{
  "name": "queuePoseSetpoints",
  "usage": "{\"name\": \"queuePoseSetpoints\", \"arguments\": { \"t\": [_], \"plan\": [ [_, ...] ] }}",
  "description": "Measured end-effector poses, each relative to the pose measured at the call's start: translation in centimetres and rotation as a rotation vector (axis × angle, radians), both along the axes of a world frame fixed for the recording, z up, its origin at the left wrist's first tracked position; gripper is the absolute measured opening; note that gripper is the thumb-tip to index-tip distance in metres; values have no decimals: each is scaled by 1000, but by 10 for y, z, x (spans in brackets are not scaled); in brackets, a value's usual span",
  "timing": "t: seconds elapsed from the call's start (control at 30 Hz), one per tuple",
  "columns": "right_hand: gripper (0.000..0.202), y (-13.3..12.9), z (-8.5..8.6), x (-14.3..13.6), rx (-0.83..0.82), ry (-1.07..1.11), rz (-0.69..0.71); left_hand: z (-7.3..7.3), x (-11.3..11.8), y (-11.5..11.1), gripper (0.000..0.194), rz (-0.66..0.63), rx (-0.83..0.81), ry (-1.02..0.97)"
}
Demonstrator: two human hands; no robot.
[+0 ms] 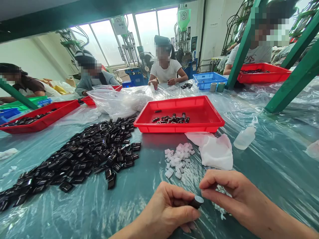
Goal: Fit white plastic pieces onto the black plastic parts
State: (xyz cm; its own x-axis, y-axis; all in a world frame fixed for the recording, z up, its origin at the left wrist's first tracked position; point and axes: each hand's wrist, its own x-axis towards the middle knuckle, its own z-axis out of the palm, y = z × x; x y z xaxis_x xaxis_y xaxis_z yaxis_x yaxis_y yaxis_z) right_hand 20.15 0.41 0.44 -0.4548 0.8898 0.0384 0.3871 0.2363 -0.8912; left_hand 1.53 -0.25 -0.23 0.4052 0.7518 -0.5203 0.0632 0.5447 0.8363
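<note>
Between the thumb and fingers of my left hand (169,210) is a small black part (196,201) with a pale round end facing up. Just right of it, my right hand (231,196) has thumb and forefinger pinched together; whatever may be between them is too small to make out. Small white pieces (178,158) lie in a loose pile beyond my hands, and other pale bits (220,207) show partly behind my right hand. A big heap of glossy black parts (82,152) spreads over the plastic-covered table (119,212) at the left.
A red tray (179,127) with some black parts stands beyond the pile. A white cloth (216,152) and a small bottle (245,137) are to its right. Green posts (296,78) rise at the right. Several people sit across the table near more trays.
</note>
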Motion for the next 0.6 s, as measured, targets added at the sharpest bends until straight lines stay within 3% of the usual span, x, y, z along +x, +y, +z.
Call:
{"name": "queuePoseSetpoints", "arguments": {
  "t": [0.1, 0.2, 0.6],
  "plan": [
    [6, 1, 4, 1, -265, 162, -36, 0, -1, -1, 33, -19, 3, -10],
    [10, 3, 6, 0, -399, 222, 20, 0, -1, -1, 29, -44, 30, -23],
    [12, 5, 6, 1, -470, 251, 178, -8, -4, -3, 12, -140, 142, -12]
  ]
}}
